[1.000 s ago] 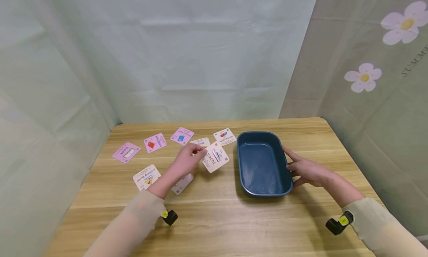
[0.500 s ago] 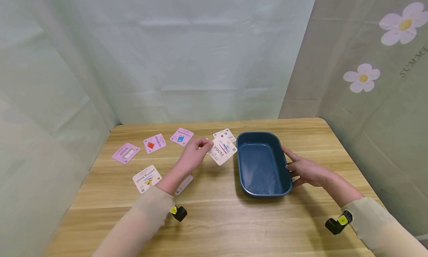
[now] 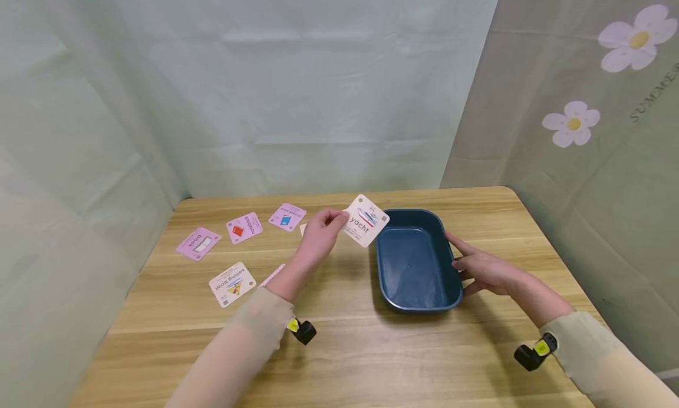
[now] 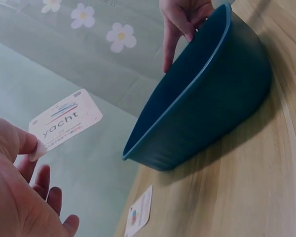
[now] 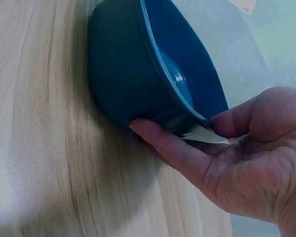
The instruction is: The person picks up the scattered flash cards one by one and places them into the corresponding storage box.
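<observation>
Between thumb and fingers, my left hand [image 3: 321, 238] pinches the yacht card [image 3: 366, 220] by its edge, above the table and beside the blue tray's upper left rim. In the left wrist view the card [image 4: 66, 121] hangs apart from the tray [image 4: 202, 108]. The blue tray [image 3: 416, 266] looks empty inside. My right hand [image 3: 488, 271] touches its right side, and in the right wrist view the hand's [image 5: 256, 158] thumb and fingers lie at the rim and outer wall of the tray [image 5: 133, 64].
Pink book [image 3: 198, 243], notebook [image 3: 244, 227] and Chinese book [image 3: 287, 217] cards lie at the left on the wooden table [image 3: 361, 349]. A sailing boat card [image 3: 232, 285] lies nearer. Another card [image 4: 139, 211] shows beside the tray in the left wrist view.
My left hand has carried the yacht card to the right and away from me, up to the tray's left rim, covering the spaceship card. My right hand stays at the tray.
</observation>
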`<state>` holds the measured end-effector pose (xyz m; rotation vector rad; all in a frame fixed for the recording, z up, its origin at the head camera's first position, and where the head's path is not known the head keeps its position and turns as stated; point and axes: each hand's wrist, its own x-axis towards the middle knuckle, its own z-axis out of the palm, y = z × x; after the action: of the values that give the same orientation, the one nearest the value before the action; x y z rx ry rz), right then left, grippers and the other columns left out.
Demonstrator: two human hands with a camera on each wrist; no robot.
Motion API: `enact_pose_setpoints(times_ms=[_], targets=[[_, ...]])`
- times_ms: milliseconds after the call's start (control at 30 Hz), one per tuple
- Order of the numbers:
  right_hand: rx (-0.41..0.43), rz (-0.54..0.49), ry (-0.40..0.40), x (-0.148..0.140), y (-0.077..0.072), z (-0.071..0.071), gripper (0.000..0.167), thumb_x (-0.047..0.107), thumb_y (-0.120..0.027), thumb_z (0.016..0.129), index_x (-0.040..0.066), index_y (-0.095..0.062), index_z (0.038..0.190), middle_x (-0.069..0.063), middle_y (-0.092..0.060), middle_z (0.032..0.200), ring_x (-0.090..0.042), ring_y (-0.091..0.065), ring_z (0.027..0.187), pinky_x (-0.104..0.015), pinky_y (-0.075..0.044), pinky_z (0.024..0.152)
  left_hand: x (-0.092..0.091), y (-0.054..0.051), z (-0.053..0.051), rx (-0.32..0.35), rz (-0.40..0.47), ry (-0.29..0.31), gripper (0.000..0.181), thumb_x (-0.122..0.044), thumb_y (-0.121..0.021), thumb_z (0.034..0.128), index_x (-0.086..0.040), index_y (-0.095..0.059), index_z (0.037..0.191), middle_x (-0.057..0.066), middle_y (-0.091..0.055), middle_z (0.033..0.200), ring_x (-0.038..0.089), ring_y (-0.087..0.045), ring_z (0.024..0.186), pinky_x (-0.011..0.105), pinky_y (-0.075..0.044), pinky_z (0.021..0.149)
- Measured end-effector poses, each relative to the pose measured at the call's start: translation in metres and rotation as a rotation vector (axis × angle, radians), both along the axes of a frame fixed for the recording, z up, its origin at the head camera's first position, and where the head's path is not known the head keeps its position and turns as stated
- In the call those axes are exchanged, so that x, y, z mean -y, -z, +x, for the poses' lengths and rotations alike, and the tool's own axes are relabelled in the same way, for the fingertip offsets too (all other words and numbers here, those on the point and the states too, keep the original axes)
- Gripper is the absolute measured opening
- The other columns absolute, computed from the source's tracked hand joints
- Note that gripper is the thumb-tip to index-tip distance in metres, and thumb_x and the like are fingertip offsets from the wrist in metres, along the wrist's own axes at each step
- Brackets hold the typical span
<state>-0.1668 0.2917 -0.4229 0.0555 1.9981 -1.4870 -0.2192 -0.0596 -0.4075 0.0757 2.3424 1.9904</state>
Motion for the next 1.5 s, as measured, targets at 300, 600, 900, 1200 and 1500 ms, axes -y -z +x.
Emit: enact_pose_setpoints(times_ms=[300, 600, 900, 1200, 1500], targets=[[0.001, -0.007, 0.009, 0.000, 0.001, 0.000, 0.074, 0.002, -0.030, 0.107, 0.030, 0.009, 0.164, -0.042, -0.012, 0.158, -0.049, -0.052, 0.127, -0.055, -0.058, 0.082, -0.021, -0.001, -0.010, -0.022, 0.007, 0.033, 0.029, -0.027, -0.064, 0.1014, -0.002, -0.070, 0.115, 0.009, -0.065, 0.107, 0.025, -0.057, 0.101, 0.034, -0.046, 0.083], [0.008, 0.006, 0.008, 0.001, -0.002, -0.001, 0.076, 0.003, -0.032, 0.106, 0.031, 0.010, 0.164, -0.042, -0.011, 0.159, -0.055, -0.044, 0.133, -0.055, -0.058, 0.082, -0.038, -0.007, -0.015, -0.050, -0.006, 0.074, 0.029, -0.026, -0.063, 0.1016, -0.002, -0.071, 0.115, 0.009, -0.064, 0.108, 0.021, -0.056, 0.100, 0.032, -0.046, 0.080], [0.013, 0.009, 0.010, 0.000, -0.001, -0.001, 0.077, 0.003, -0.033, 0.106, 0.032, 0.010, 0.163, -0.041, -0.008, 0.160, -0.056, -0.042, 0.134, -0.056, -0.058, 0.083, -0.051, -0.011, -0.023, -0.125, -0.172, 0.084, 0.028, -0.034, -0.064, 0.0998, -0.009, -0.073, 0.111, 0.011, -0.060, 0.127, 0.030, -0.049, 0.126, 0.044, -0.040, 0.106], [0.015, 0.020, 0.008, 0.000, -0.002, -0.002, 0.078, 0.004, -0.034, 0.106, 0.032, 0.010, 0.163, -0.041, -0.008, 0.160, -0.057, -0.041, 0.135, -0.056, -0.057, 0.083, -0.066, -0.008, -0.028, -0.150, -0.349, 0.126, 0.030, -0.040, -0.061, 0.1012, -0.015, -0.072, 0.113, 0.010, -0.050, 0.145, 0.033, -0.032, 0.138, 0.051, -0.035, 0.108], [0.021, 0.028, 0.014, 0.001, -0.002, -0.002, 0.079, 0.004, -0.035, 0.106, 0.034, 0.010, 0.163, -0.040, -0.008, 0.160, -0.058, -0.041, 0.134, -0.058, -0.057, 0.083, -0.081, -0.005, -0.032, -0.187, -0.496, 0.142, 0.027, -0.038, -0.060, 0.1016, -0.016, -0.074, 0.110, 0.011, -0.052, 0.143, 0.034, -0.036, 0.136, 0.050, -0.035, 0.108]])
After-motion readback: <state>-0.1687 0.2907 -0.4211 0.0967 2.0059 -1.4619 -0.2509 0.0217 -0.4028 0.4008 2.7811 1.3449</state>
